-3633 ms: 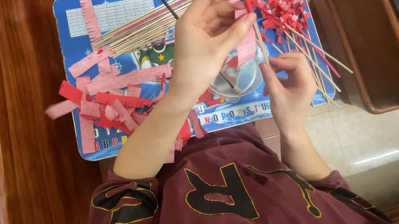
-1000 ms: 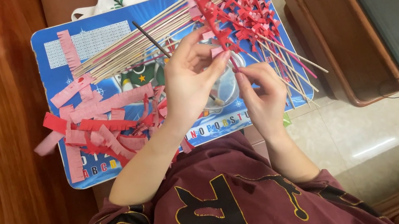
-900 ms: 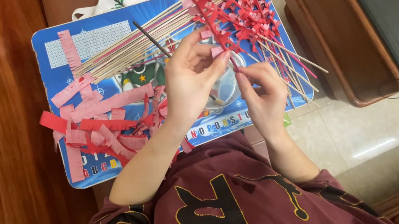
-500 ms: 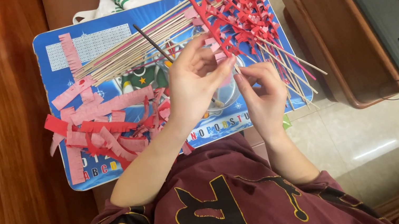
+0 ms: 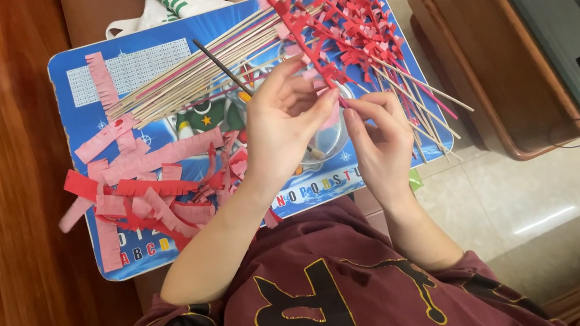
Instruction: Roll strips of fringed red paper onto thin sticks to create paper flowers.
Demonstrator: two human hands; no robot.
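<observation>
My left hand (image 5: 285, 129) and right hand (image 5: 379, 137) both pinch a thin stick wrapped in red fringed paper (image 5: 300, 33) above the blue plastic lap tray (image 5: 135, 63).

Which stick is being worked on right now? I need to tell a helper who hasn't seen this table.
Start at the blue board on the lap. Above its middle, the left hand and right hand pinch one stick wrapped in red fringed paper. Unlike the finished red sticks lying at the right, it is lifted and slants up-left.
</observation>
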